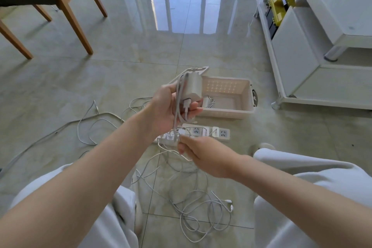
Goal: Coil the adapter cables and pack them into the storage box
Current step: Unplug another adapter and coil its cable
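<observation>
So the adapter (193,88) is up in the air, just in front of the storage box (227,113) at its left end. The left hand (167,106) has its fingers wrapped around it, with a few loops of its cable (177,104) pressed against the block. My worry is the loose tail. It drops from that hand through the right hand (203,154) and seems to run on into the tangle of other cables (197,207) on the floor, well on the near side of the box. If the next wrap gets pulled tight, I'd guess it snags in that mess and drags a knot up with it, or tugs the power strip (203,133) lying just in front of the box. I can't tell whether this lead crosses anything plugged in there. The loops also look loosely held, so they could slide off the block and undo the coil before it goes in next to the adapter already inside (207,102). As for pose, the left arm is reached out forward with the palm turned up and toward the camera. The right hand sits lower and nearer, over the strip, back of the hand facing up, fingertips pinching the cable.
</observation>
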The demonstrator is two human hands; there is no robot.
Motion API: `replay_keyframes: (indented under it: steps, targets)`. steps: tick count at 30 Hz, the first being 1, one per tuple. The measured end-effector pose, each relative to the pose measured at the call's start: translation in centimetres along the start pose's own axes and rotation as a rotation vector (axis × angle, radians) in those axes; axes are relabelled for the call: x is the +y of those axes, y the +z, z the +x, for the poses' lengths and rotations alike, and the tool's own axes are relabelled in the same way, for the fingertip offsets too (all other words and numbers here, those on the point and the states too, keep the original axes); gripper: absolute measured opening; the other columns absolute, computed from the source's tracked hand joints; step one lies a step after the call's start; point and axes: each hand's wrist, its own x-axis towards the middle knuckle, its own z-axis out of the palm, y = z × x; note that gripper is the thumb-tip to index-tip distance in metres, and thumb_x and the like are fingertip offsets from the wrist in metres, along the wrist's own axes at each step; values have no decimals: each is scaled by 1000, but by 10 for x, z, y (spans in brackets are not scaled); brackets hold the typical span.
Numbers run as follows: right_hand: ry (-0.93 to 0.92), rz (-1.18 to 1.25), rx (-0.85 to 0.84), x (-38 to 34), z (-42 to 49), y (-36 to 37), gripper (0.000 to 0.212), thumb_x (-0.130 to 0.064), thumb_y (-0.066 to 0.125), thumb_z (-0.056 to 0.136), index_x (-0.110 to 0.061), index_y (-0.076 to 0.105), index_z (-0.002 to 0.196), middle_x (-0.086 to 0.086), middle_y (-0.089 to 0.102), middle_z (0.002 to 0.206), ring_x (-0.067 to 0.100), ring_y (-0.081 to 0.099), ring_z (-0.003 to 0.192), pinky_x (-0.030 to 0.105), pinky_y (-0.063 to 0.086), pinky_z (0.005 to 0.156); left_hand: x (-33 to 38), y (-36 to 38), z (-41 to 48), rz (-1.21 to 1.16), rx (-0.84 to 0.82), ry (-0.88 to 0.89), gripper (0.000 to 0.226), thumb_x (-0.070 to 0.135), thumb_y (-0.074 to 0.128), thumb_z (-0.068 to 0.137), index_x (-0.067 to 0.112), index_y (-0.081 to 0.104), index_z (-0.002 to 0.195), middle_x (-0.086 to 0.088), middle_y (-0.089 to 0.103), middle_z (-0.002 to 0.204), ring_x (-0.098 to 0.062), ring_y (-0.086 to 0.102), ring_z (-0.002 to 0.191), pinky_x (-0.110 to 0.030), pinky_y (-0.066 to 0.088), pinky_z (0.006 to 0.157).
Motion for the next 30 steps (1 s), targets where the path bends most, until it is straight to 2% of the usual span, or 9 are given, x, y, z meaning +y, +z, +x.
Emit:
replay_keyframes:
  steps: [3,7,10,12,15,17,20,24,30]
  targets:
    - [41,-25,42,20,8,-12,24,-26,34,100,-18,50,84,-7,51,71,17,46,67,30,37,64,3,4,-9,155,-28,26,35,24,37,95,-4,56,93,-17,61,64,-15,48,33,-19,42,34]
    - [65,-6,97,43,14,-28,35,-42,37,96,-25,46,67,-12,50,65,11,49,62,22,37,62,7,-2,-13,368,-47,45,30,20,41,85,-3,54,97,-15,63,66,-23,48,60,-28,35,54]
    - [35,-5,148,54,17,-37,32,-43,34,93,-23,45,70,-11,47,70,5,44,67,15,33,63,12,-3,-19,515,-77,18,25,19,44,80,-1,52,92,-15,52,68,-21,41,51,-18,25,34]
    - [50,1,148,58,16,-41,31,-35,34,96,-17,48,76,-11,44,72,4,43,68,17,31,63,14,-4,-22,624,-91,-6,18,17,43,85,1,50,91,-13,49,62,-16,38,40,-13,20,32]
    - [46,-53,186,59,15,-46,25,-20,41,98,-9,54,81,-6,51,74,12,46,66,24,32,63,16,-4,-24,820,-80,-39,22,18,36,94,4,49,85,-1,52,45,-7,37,30,-13,23,31]
    - [51,-178,269,60,13,-51,27,-27,45,96,-11,55,77,0,58,74,21,52,67,31,35,58,15,-4,-23,947,-23,-58,25,20,37,97,6,50,81,4,49,39,-6,34,29,-13,24,30]
    - [119,-309,329,59,10,-60,43,-46,47,91,-17,43,61,-3,48,58,20,47,58,28,29,49,11,-8,-18,1087,73,-69,28,24,45,96,4,54,79,3,46,36,-9,36,28,-14,26,31]
    - [106,-387,420,51,9,-59,46,-55,43,89,-18,50,63,-7,49,60,16,47,59,24,25,47,10,-15,-13,1265,95,-11,34,29,51,94,-2,64,93,-9,54,51,-19,45,36,-19,29,34]
    - [201,-465,593,42,11,-56,49,-57,52,85,-16,63,59,-1,59,52,18,56,50,22,30,49,9,-13,-7,1419,158,76,31,37,54,91,9,64,101,-9,60,72,-14,46,34,-19,32,36]
